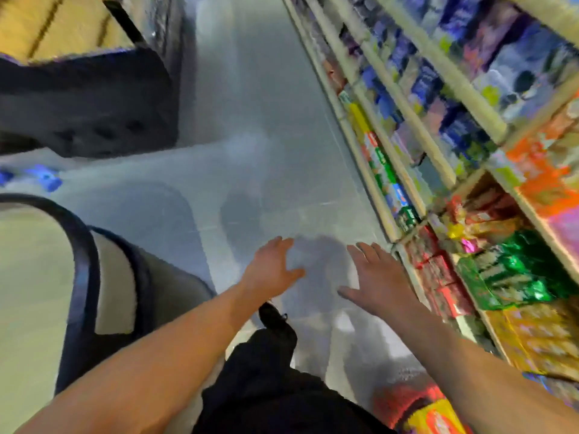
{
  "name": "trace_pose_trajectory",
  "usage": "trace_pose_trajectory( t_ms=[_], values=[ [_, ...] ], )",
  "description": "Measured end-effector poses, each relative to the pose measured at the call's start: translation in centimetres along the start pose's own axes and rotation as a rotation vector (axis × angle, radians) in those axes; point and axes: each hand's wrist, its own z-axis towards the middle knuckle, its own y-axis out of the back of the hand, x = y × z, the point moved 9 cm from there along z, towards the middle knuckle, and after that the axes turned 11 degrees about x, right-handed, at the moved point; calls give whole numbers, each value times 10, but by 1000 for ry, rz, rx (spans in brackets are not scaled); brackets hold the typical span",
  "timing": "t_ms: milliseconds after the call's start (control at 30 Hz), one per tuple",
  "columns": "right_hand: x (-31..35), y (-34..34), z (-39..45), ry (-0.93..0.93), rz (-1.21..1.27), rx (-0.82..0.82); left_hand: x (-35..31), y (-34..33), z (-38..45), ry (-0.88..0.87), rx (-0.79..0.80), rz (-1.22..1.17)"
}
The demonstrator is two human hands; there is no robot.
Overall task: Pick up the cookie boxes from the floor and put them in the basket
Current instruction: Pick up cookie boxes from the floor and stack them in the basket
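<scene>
Here, two empty hands reach out over a shop-aisle floor.

Nearest, bottom right, a red-and-yellow box (435, 416) lies blurred by the dark trouser leg (266, 380); whether it is a cookie box I cannot tell; the basket (84, 277) stands left, dark-rimmed, its contents not visible; left hand (272, 267) and right hand (376, 277) hover spread, fingers straight, holding nothing; beyond them grey tiled floor (266, 120); shelves (438, 151) of bright packets line the right; a dark bin (87, 104) sits far left.
</scene>
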Motion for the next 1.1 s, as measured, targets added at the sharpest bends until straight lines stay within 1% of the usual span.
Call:
trace_pose_trajectory(
  t_ms=[100,333,533,767,933,1000,1100],
  values=[
    [60,27,68,114,-116,41,56,51,8,80,-90,-85],
    [215,87,198,356,-204,87,182,165,23,285,-218,-191],
    [311,128,281,506,-293,155,252,235,43,395,-284,-280],
    [401,179,411,681,-447,176,331,315,102,527,-385,-413],
    [469,213,506,819,-582,217,377,378,137,665,-484,-584],
    [495,224,530,854,-618,219,388,395,143,694,-520,-639],
    [555,230,566,956,-672,230,424,421,139,785,-598,-733]
  ],
)
